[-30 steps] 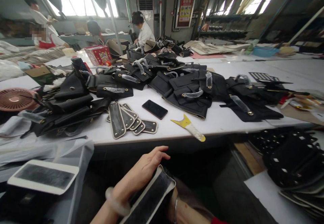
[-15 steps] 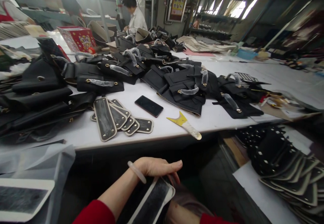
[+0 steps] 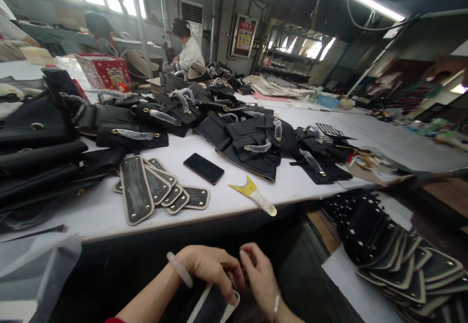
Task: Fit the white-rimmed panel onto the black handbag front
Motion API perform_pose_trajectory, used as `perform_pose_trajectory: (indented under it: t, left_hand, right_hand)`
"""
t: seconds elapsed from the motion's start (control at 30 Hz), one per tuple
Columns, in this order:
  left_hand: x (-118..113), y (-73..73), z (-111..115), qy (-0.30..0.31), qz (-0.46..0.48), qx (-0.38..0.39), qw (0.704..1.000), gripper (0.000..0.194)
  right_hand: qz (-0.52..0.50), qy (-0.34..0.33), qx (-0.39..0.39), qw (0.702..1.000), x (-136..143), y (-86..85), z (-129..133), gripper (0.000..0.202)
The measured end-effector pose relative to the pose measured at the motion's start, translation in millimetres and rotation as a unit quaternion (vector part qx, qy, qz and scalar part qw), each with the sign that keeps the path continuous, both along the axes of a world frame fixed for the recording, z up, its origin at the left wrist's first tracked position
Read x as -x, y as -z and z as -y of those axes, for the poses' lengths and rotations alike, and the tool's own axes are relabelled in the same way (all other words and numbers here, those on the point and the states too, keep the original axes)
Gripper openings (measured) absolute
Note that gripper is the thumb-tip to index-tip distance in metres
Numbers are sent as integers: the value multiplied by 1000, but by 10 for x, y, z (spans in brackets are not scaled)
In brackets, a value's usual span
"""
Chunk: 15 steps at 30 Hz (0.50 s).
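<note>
A: Where is the dark panel (image 3: 214, 306) found?

B: It is seen low in the view, below the near edge of the tabletop (image 3: 303, 181), not on it. It is a dark piece with a pale border, and only its upper end is shown; the rest is cut off by the frame.

A: How is it held by the left hand (image 3: 208, 267)?

B: The left hand is laid over its upper end, with the fingers (image 3: 230, 284) curled down around the rounded pale edge. The panel is gripped under these fingers, so the hand is closed on it. A pale bangle (image 3: 179, 269) is worn on the wrist.

A: And the right hand (image 3: 261, 279)?

B: It is placed just beside the left one, on the right of the panel's end. Its fingers are bent and drawn narrow, with the tips turned toward the left hand. Whether the panel is really touched by them cannot be told.

A: What is lying on the tabletop?

B: Near the front edge, a fan of similar panels (image 3: 157, 194) is spread. A black phone (image 3: 204, 168) is placed right of it, and a yellow scraper (image 3: 252, 195) lies close to the edge. Black bags (image 3: 252, 142) are piled further back. More panels (image 3: 398, 259) are stacked below the right end.
</note>
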<state>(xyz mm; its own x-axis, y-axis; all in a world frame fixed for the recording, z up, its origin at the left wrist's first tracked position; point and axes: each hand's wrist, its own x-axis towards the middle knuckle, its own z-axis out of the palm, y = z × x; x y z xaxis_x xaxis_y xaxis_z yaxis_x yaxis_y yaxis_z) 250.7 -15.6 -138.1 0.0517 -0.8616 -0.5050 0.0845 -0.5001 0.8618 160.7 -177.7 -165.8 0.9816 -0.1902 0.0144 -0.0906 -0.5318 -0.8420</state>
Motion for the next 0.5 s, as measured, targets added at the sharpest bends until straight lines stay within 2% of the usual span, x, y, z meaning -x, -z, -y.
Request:
perform_pose_trajectory:
  t: [0.07, 0.17, 0.27, 0.37, 0.43, 0.5]
  left_hand:
    - [-1, 49, 21, -4, -11, -20, 1000, 54]
    - [-9, 106, 47, -9, -32, -33, 999, 55]
    - [-11, 142, 57, -11, -56, -34, 998, 52]
    - [-4, 158, 54, -19, -76, -33, 996, 53]
    - [4, 156, 50, -24, -85, -32, 996, 55]
    - [10, 150, 49, -29, -92, -31, 995, 56]
  right_hand:
    - [26, -9, 94, 995, -220, -183, 292, 36]
    - [28, -53, 239, 969, -696, -426, 643, 32]
    - [-39, -132, 343, 929, -1166, -510, 780, 45]
    - [-107, -218, 390, 888, -1461, -508, 786, 51]
    - [-140, -261, 395, 870, -1537, -559, 807, 41]
    - [-162, -290, 381, 863, -1514, -686, 871, 27]
